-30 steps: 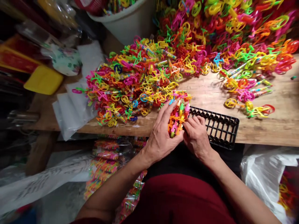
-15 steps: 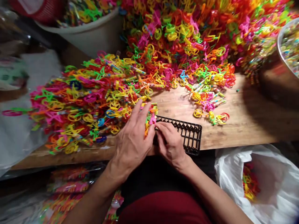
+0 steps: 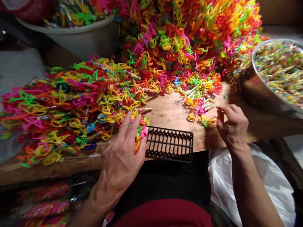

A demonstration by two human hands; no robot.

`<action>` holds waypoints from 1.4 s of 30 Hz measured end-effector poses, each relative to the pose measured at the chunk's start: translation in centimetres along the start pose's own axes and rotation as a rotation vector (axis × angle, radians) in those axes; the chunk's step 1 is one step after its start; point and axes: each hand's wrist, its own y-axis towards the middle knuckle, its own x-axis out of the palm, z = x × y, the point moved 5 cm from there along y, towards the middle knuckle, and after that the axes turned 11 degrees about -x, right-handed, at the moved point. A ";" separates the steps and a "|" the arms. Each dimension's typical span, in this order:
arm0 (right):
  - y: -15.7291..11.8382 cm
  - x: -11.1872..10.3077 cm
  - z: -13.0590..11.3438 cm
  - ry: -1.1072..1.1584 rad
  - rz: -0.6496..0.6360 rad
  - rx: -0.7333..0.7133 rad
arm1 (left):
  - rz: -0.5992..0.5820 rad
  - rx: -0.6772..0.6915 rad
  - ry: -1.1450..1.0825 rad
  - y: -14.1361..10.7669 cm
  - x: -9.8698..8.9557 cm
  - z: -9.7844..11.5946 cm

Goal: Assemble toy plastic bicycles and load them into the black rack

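Observation:
My left hand (image 3: 124, 151) curls round a small bunch of colourful plastic toys (image 3: 143, 130) at the left end of a black abacus-like rack (image 3: 170, 143) on the table's front edge. Out to the right, my right hand (image 3: 233, 126) is bent over the wood with its fingertips drawn together, beside a small cluster of toys (image 3: 201, 108); whether anything is between those fingertips is too small to tell. A large heap of bright toys (image 3: 78, 107) lies left of my left hand.
A bigger toy pile (image 3: 175, 41) rises at the back of the wooden table (image 3: 163, 110). A metal bowl (image 3: 258, 82) of small wrapped tubes stands right, a white tub (image 3: 94, 37) back left. Below the edge hang a white bag (image 3: 224, 173) and, left, packed toys (image 3: 47, 206).
My right hand has left the rack and moved right, to beside the small toy cluster. My left hand keeps its hold on the bunch. The camera view has shifted toward the right.

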 end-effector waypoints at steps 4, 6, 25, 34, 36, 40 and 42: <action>2.2 2.7 2.6 -0.004 -0.221 -0.138 | 0.021 -0.014 0.053 -0.2 -0.2 0.5; 2.6 3.8 3.1 -0.024 -0.269 -0.163 | 0.036 -0.028 0.052 0.0 -0.1 0.8; 2.5 3.7 4.1 -0.107 -0.271 -0.346 | -0.020 0.104 0.037 0.5 -1.4 0.5; 5.1 5.0 2.8 0.049 -0.281 -0.386 | -0.104 0.300 0.112 3.9 -0.1 1.7; 5.7 5.6 2.7 0.074 -0.319 -0.434 | -0.166 0.322 0.105 4.4 0.9 1.7; 5.8 5.8 2.9 0.096 -0.312 -0.427 | -0.231 0.315 0.081 4.7 1.8 1.3; 5.5 5.1 2.5 0.125 -0.270 -0.395 | -0.222 0.308 0.072 4.7 1.8 1.2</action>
